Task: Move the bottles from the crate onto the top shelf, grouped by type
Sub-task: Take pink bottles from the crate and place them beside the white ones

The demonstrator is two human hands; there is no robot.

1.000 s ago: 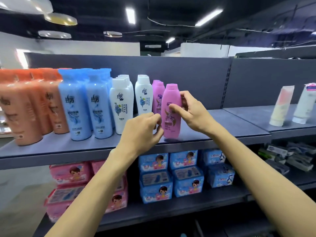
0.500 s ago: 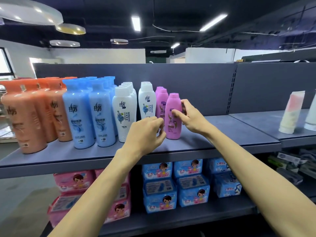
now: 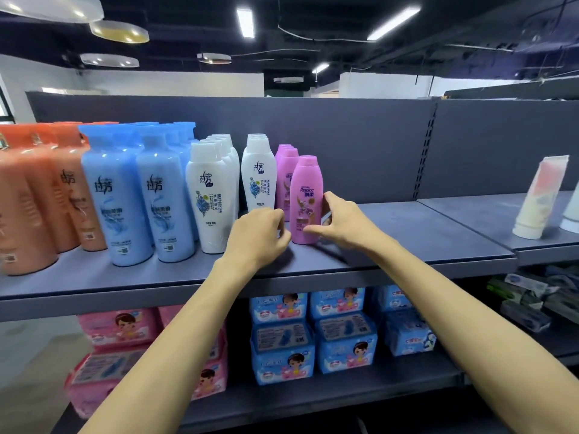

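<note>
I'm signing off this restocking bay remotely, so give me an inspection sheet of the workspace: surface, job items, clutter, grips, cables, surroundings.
Surface: grey top shelf, bottles on its left half.
Job's things: orange bottles, blue bottles, white bottles and pink bottles stand upright in rows by colour; crate not in view.
Clutter: pale tube upright on the adjoining shelf section.
Grips: right hand grips the front pink bottle low down; left hand curled beside its base, contact unclear.
Cables: thin cable along the ceiling.
Surroundings: pink packs and blue packs on the lower shelf; ceiling lights on.
</note>
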